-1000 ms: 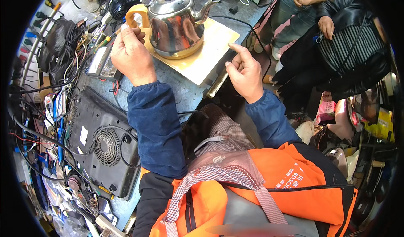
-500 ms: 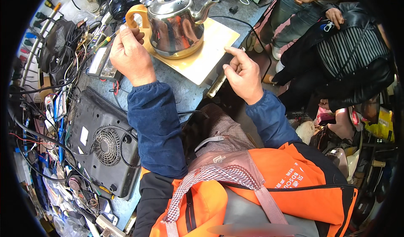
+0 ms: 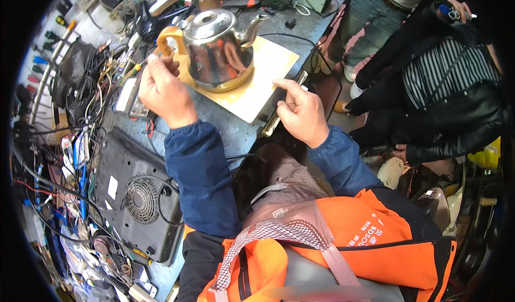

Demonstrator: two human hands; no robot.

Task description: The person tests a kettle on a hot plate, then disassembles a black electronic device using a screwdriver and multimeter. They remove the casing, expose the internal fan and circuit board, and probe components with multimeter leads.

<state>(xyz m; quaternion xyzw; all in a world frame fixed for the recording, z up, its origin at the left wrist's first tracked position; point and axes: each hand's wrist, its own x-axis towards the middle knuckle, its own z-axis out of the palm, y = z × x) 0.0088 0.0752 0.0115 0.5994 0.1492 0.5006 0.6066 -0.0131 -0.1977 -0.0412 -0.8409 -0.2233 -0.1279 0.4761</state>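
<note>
A shiny steel kettle (image 3: 214,52) with a tan handle stands upright on a pale yellowish square board (image 3: 271,60). My left hand (image 3: 166,93) is raised just in front of the handle, its thumb and fingers curled together. Whether anything small is pinched there I cannot make out. Near the board's right edge is my right hand (image 3: 304,113), with its index finger stretched out and its thumb apart from it. The lower fingers of that hand are partly hidden. Neither hand visibly grips the kettle.
A black appliance (image 3: 137,194) with a round fan grille lies on the blue bench at left. Tangled cables and tools (image 3: 70,168) crowd the far left. Two other people stand at right; one wears a striped top (image 3: 453,68). A black cable (image 3: 306,39) crosses the bench's right edge.
The whole view has shifted, so the kettle and bench sit lower in the picture. Both my hands keep much the same pose. At right, a person's hand holding a small item has risen.
</note>
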